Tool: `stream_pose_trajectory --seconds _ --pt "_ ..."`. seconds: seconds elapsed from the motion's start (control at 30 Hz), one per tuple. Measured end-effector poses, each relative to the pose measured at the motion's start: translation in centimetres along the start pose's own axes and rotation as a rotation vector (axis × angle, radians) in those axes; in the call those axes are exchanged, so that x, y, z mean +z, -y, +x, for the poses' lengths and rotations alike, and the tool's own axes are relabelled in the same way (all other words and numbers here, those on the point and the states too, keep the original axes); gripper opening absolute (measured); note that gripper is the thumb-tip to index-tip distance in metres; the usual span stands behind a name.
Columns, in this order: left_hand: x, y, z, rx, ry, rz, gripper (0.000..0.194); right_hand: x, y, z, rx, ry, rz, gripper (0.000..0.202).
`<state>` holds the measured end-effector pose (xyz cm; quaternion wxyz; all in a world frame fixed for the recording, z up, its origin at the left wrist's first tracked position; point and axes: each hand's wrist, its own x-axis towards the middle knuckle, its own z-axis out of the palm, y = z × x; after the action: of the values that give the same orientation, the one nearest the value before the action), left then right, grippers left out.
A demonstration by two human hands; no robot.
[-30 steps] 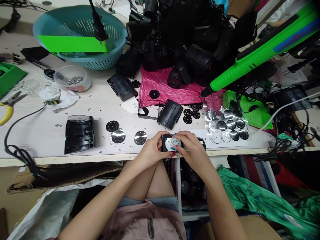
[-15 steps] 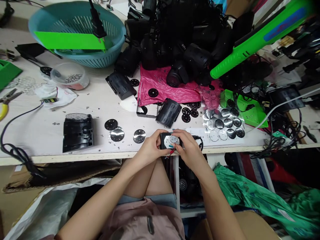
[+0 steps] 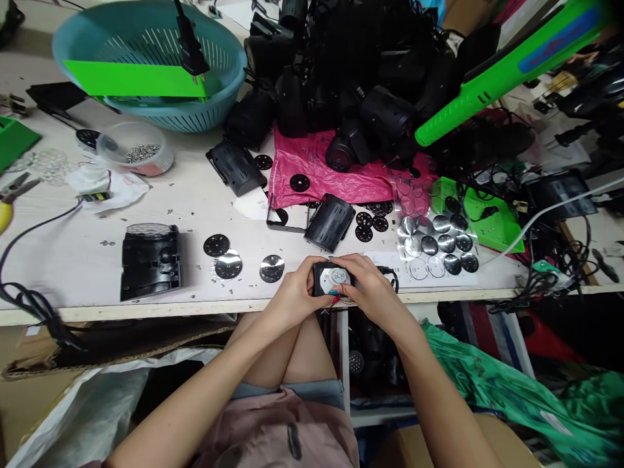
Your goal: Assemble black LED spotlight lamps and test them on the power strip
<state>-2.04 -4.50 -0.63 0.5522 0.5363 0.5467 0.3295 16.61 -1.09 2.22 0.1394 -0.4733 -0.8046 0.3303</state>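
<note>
Between both hands, over the front edge of the table, is a small black housing (image 3: pixel 318 278) with a white plate and a round silvery disc-shaped part (image 3: pixel 338 275) facing up. My left hand (image 3: pixel 298 287) grips its left side, thumb along the near edge. Around the right side curls my right hand (image 3: pixel 368 283), its thumb at the lower edge by the round part. Thin red and black wires (image 3: pixel 334 299) stick out below the thumbs. A black cable (image 3: pixel 394 276) shows to the right of the right hand.
Black half-shells (image 3: pixel 330 222), round dial discs (image 3: pixel 229 265) and a sheet of clear and silver discs (image 3: pixel 429 245) lie around. Behind stand a teal basket (image 3: pixel 160 117), a tub of screws (image 3: pixel 141 149) and a heap of black housings. A green tool (image 3: pixel 487 84) hangs at right.
The right thumb has shifted slightly at the lower edge of the round part, and the housing sits a touch lower. Both hands keep their hold.
</note>
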Motion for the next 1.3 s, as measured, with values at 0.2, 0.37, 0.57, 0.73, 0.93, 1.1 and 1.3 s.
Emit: stream_pose_trajectory --seconds 0.2,0.37,0.57,0.73,0.93,1.1,1.3 --pt "0.2 0.2 -0.1 0.010 -0.012 0.018 0.058 1.1 -0.4 -0.5 -0.008 -0.104 0.054 0.045" --pt "-1.4 -0.3 0.0 -0.033 0.065 -0.242 0.084 0.6 -0.6 -0.4 -0.004 -0.042 0.133 0.049" --pt "-5.5 -1.3 -1.6 -0.222 -0.117 -0.935 0.046 -2.6 1.5 -1.6 0.035 -0.224 0.288 0.048" --pt "-5.8 -0.5 -2.1 -0.245 -0.160 -0.991 0.036 -9.3 2.0 3.2 -0.080 -1.143 0.522 0.042" --pt "-3.9 -0.1 -1.7 -0.094 -0.176 -0.561 0.032 -15.3 1.6 10.0 -0.110 -0.859 0.734 0.042" --pt "-2.6 -0.1 -2.2 0.045 -0.259 -0.047 0.047 -11.3 3.9 6.5 -0.151 -0.768 0.628 0.041" --pt "0.0 -0.2 -0.8 0.254 -0.211 0.143 0.065 -6.8 6.9 3.8 -0.206 -0.830 0.724 0.030"
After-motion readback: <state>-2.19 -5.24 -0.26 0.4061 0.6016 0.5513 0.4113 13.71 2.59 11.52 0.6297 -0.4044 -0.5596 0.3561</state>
